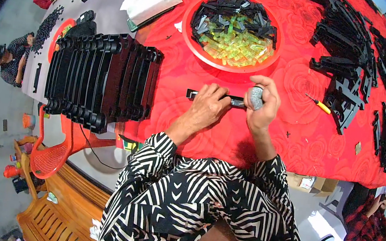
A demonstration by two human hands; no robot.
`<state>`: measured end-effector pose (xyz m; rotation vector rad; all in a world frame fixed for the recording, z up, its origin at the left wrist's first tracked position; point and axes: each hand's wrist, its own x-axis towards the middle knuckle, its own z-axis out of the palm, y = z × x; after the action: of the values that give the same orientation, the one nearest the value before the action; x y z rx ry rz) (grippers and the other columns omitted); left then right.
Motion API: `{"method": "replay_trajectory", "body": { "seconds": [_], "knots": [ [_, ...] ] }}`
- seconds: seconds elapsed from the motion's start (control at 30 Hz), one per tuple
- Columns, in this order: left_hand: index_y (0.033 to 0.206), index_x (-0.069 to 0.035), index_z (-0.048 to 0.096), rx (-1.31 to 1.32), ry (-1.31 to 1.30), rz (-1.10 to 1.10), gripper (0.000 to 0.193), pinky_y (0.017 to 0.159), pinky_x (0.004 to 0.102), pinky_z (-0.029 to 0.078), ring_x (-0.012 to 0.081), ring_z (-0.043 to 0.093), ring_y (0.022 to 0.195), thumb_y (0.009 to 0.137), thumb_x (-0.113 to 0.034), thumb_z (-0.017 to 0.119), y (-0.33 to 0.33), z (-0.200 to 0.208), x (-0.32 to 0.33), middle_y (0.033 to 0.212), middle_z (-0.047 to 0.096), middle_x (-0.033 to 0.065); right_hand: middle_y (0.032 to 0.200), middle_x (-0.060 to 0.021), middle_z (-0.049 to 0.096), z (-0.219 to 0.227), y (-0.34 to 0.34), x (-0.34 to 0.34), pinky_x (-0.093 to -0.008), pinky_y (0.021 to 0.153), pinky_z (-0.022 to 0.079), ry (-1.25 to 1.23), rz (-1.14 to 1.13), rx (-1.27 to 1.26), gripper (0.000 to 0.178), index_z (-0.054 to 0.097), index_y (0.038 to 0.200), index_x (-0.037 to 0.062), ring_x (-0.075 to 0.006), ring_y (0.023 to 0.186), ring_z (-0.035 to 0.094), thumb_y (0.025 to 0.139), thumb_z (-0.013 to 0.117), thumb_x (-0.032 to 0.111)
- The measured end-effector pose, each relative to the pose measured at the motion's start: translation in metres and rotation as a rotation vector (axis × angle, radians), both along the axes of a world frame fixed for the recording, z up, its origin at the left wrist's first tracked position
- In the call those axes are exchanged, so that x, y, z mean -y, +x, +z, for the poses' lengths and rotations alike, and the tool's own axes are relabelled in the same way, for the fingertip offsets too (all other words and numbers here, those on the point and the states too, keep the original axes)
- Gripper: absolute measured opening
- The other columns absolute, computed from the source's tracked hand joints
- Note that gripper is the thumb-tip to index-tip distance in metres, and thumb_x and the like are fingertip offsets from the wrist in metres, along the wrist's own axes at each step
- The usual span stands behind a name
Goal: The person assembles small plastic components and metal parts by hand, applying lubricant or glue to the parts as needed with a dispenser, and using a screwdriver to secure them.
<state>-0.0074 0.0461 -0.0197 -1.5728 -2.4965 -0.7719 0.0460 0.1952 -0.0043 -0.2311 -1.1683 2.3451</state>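
Observation:
My left hand [208, 105] presses its bent fingers on a long black plastic part [238, 101] lying crosswise on the red tablecloth. One end of the part [190, 93] pokes out left of the fingers. In my right hand [265, 111] is a grey rounded, knob-like thing [256, 97], gripped over the part's right end; its lower side is hidden. Just beyond both hands, a red basin [190, 47] holds yellow-green translucent pieces [237, 46] and small black and grey pieces [232, 9].
A row of black plastic frames [101, 76] stands at the left. Black parts [339, 66] pile up at the right, near a yellow-handled screwdriver [322, 106]. A tissue pack [151, 2] lies at the back left. Other people [11, 60] sit at the far left and lower right.

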Motion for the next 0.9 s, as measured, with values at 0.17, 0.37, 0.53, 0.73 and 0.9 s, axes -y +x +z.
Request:
{"method": "replay_trajectory", "body": {
  "seconds": [0.17, 0.37, 0.53, 0.73, 0.9],
  "knots": [
    [0.081, -0.006, 0.059, -0.035, 0.085, 0.106, 0.018, 0.07, 0.0371, 0.039, 0.0241, 0.053, 0.087, 0.066, -0.013, 0.067, 0.01, -0.005, 0.001, 0.099, 0.058, 0.0069, 0.058, -0.0032, 0.047, -0.007, -0.004, 0.008, -0.0229, 0.042, 0.031, 0.06, 0.066, -0.017, 0.034, 0.054, 0.093, -0.0062, -0.0074, 0.044, 0.038, 0.079, 0.035, 0.018],
    [0.083, -0.006, 0.061, -0.051, 0.152, 0.187, 0.017, 0.075, 0.0389, 0.037, 0.0231, 0.053, 0.086, 0.069, -0.015, 0.065, 0.016, -0.009, 0.0, 0.101, 0.058, 0.0076, 0.055, -0.0045, 0.043, -0.009, -0.003, 0.013, -0.0241, 0.042, 0.03, 0.246, 0.041, 0.053, 0.034, 0.05, 0.092, -0.008, -0.0094, 0.042, 0.036, 0.081, 0.033, 0.019],
    [0.087, -0.008, 0.063, -0.032, 0.162, 0.192, 0.019, 0.077, 0.0382, 0.037, 0.0229, 0.053, 0.086, 0.07, -0.016, 0.065, 0.016, -0.008, -0.002, 0.098, 0.058, 0.0064, 0.055, -0.0052, 0.044, -0.012, -0.001, 0.012, -0.0241, 0.042, 0.031, 0.213, 0.019, 0.094, 0.035, 0.05, 0.09, -0.0072, -0.0098, 0.043, 0.037, 0.081, 0.035, 0.022],
    [0.085, -0.009, 0.064, -0.046, 0.114, 0.188, 0.017, 0.075, 0.038, 0.037, 0.022, 0.053, 0.085, 0.07, -0.015, 0.064, 0.014, -0.006, -0.004, 0.097, 0.059, 0.0044, 0.055, -0.0053, 0.045, -0.012, 0.0, 0.013, -0.0241, 0.041, 0.03, 0.193, -0.005, 0.13, 0.035, 0.051, 0.088, -0.0066, -0.0097, 0.043, 0.037, 0.079, 0.036, 0.023],
    [0.083, -0.008, 0.063, -0.011, 0.101, 0.196, 0.014, 0.071, 0.0383, 0.037, 0.0213, 0.052, 0.083, 0.07, -0.014, 0.064, 0.014, -0.007, -0.005, 0.096, 0.059, 0.003, 0.056, -0.0051, 0.046, -0.012, -0.001, 0.017, -0.0238, 0.041, 0.03, 0.28, -0.004, 0.122, 0.035, 0.053, 0.084, -0.0065, -0.0099, 0.043, 0.038, 0.077, 0.036, 0.024]
  ]
}}
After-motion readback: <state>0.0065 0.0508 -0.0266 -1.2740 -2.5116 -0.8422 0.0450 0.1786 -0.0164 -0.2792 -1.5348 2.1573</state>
